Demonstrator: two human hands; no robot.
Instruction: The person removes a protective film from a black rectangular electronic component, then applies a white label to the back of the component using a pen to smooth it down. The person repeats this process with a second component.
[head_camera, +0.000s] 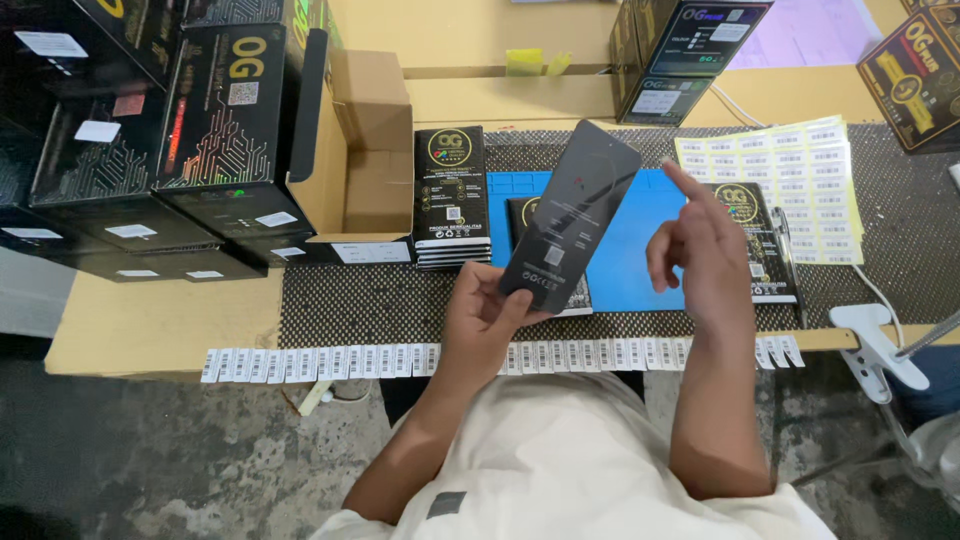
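Above the blue rubber work mat (640, 270) on the desk (150, 320), the left hand (485, 310) grips the lower end of a flat, dark, glossy rectangular packet (572, 215), thumb across its front and fingers behind, so that it stands tilted with its top leaning to the right. The right hand (705, 255) is held up just beside the packet, apart from it, gripping nothing: its index finger points up and left, the other fingers loosely curled. Under the packet, on the mat, lies another black packet (520, 215), and left of it stands a neat stack of black packets (452, 195). A sheet of white barcode stickers on yellow backing (790, 170) lies to the right, partly over one more black packet (765, 250). A row of small white barcode labels (320, 362) hangs along the desk's front edge. Large black cartons (215, 130) are piled at the left.
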